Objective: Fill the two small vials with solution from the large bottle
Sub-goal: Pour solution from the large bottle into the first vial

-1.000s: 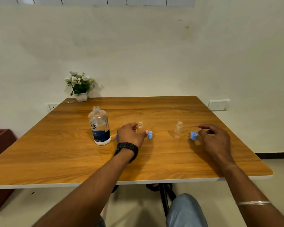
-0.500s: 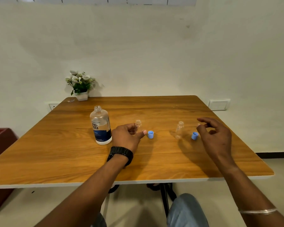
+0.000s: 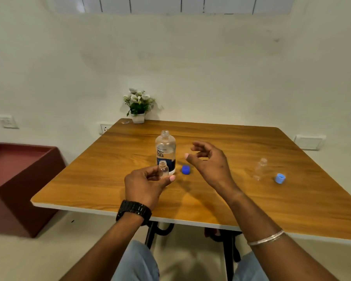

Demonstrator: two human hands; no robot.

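Holding a clear, uncapped vial (image 3: 163, 170), left hand (image 3: 145, 184) upright.

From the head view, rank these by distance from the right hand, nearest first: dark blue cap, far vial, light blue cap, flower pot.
Measured from the right hand:
1. Dark blue cap, on the table just left of the hand.
2. Far vial, standing to the hand's right.
3. Light blue cap, further right, beside that vial.
4. Flower pot, at the table's back left corner.
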